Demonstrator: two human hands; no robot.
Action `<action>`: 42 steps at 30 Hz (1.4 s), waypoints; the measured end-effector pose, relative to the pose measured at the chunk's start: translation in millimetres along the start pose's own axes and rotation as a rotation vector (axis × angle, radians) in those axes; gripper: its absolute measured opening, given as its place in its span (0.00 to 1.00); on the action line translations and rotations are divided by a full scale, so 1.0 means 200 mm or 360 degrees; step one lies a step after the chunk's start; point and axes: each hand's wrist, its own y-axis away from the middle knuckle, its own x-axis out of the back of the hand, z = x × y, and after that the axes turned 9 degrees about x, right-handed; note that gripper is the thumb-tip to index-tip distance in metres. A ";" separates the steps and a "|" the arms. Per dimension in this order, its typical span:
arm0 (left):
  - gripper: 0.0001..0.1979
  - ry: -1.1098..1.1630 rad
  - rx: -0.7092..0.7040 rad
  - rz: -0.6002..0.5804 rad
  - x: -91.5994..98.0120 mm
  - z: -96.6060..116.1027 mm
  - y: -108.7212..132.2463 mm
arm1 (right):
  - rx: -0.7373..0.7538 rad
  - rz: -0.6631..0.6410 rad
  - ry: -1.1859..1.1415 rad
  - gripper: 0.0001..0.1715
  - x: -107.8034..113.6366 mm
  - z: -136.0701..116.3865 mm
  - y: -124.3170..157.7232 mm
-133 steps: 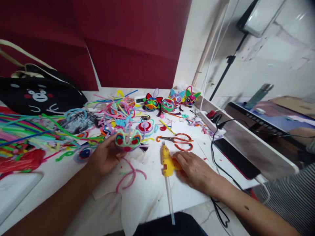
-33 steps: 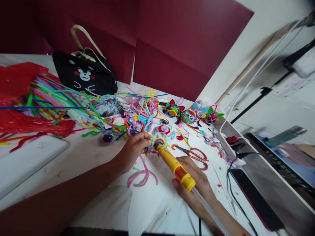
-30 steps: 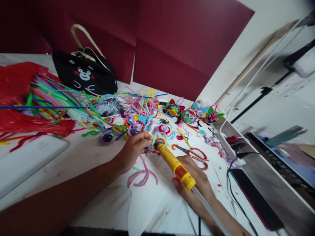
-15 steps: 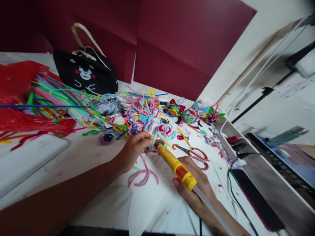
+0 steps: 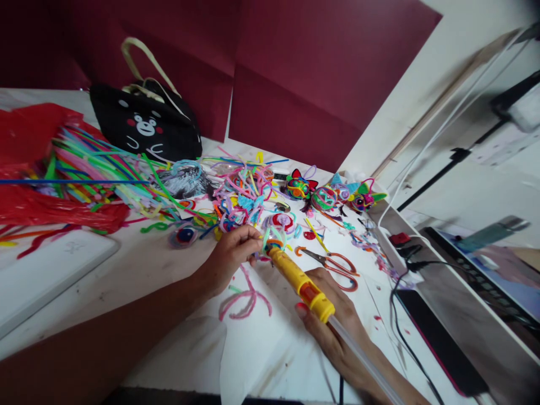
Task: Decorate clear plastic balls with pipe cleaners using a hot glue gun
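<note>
My left hand (image 5: 238, 250) is closed, its thumb and fingertips pinching a small clear ball (image 5: 273, 233) trimmed with pale green and orange pipe cleaner. In my right hand (image 5: 335, 309) is a yellow hot glue gun (image 5: 297, 275), its handle wrapped by the fingers, which are mostly hidden beneath it. The gun's nozzle end meets the orange part of the ball; whether it touches is hard to see. A clear glue stick (image 5: 358, 351) runs out of the gun's back end. Pink pipe cleaner pieces (image 5: 248, 301) lie on the table just below the left hand.
Orange-handled scissors (image 5: 333, 267) lie right of the ball. Decorated balls (image 5: 324, 198) stand behind. At left are a red plastic bag (image 5: 34, 138) spilling pipe cleaners (image 5: 97, 169), a white box-like device (image 5: 54, 270) and a black bag (image 5: 145, 124). A phone (image 5: 441, 343) and cables lie at right.
The glue gun's back end has shifted very slightly left. Otherwise both hands keep their places and grips.
</note>
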 end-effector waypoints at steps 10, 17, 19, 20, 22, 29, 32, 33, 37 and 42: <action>0.06 -0.0087 -0.0043 0.0001 0.00 0.00 0.00 | 0.0005 0.0049 0.0057 0.04 -0.01 -0.01 0.00; 0.06 -0.0087 -0.0060 0.0009 0.00 -0.01 0.00 | -0.0017 0.0052 0.0063 0.04 -0.01 -0.01 0.00; 0.06 -0.0084 -0.0064 0.0002 0.00 -0.01 0.00 | -0.0012 0.0057 0.0060 0.03 -0.01 -0.01 0.00; 0.06 -0.0084 -0.0067 0.0002 0.00 -0.01 0.00 | -0.0006 0.0060 0.0058 0.02 -0.01 -0.01 0.00; 0.06 -0.0086 -0.0066 0.0004 0.01 -0.01 0.00 | 0.0001 0.0057 0.0055 0.02 -0.01 -0.01 0.00; 0.06 -0.0123 -0.0062 -0.0027 0.01 -0.01 -0.01 | -0.0008 0.0036 0.0057 0.02 -0.01 -0.01 0.00; 0.06 -0.0118 -0.0060 -0.0020 0.01 -0.01 -0.01 | -0.0018 0.0027 0.0069 0.02 -0.01 -0.02 0.00; 0.06 -0.0115 -0.0059 -0.0016 0.01 -0.01 -0.01 | -0.0024 0.0026 0.0075 0.02 -0.01 -0.02 0.00; 0.07 -0.0105 -0.0050 -0.0019 0.01 -0.01 0.00 | -0.0019 0.0046 0.0098 0.02 -0.01 -0.01 0.00; 0.07 -0.0081 -0.0041 -0.0006 0.00 -0.01 -0.01 | 0.0023 0.0100 0.0164 0.03 -0.01 -0.01 0.00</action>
